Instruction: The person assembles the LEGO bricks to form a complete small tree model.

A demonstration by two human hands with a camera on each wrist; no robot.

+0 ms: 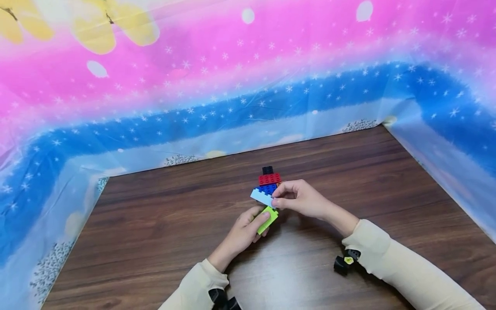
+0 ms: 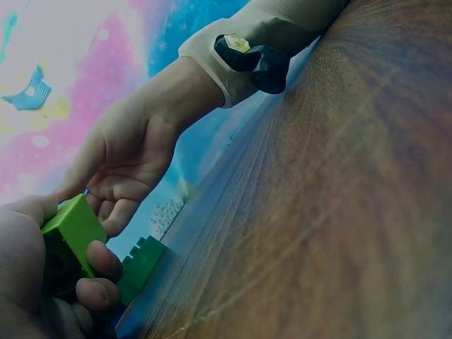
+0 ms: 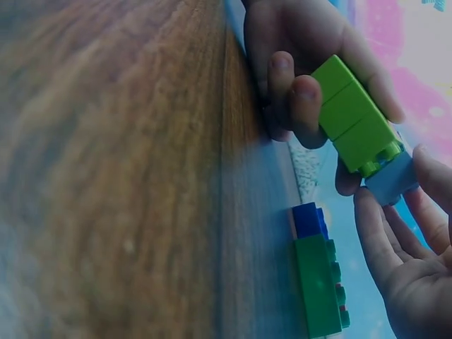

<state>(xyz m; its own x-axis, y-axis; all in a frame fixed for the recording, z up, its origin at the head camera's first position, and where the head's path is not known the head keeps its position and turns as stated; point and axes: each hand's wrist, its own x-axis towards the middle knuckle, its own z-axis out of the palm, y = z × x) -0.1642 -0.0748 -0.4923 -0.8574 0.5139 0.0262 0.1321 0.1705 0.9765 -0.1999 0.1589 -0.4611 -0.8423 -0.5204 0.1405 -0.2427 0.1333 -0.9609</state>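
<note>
My left hand (image 1: 244, 226) grips a stack of lime green toy bricks (image 1: 267, 219), its thumb lying along one face. In the right wrist view, seams divide this lime stack (image 3: 353, 116) and studs show at its end. My right hand (image 1: 304, 199) pinches a light blue brick (image 1: 261, 197) between thumb and fingers. That light blue brick (image 3: 392, 178) meets the studded end of the lime stack at an angle; whether they are locked together I cannot tell. Fingers hide parts of both.
Just beyond the hands on the wooden table (image 1: 162, 224) are a blue brick (image 1: 267, 188), a red brick (image 1: 269, 178) and a black brick (image 1: 267, 170). A green brick (image 3: 318, 286) shows in the right wrist view. A patterned cloth (image 1: 232, 99) borders the table.
</note>
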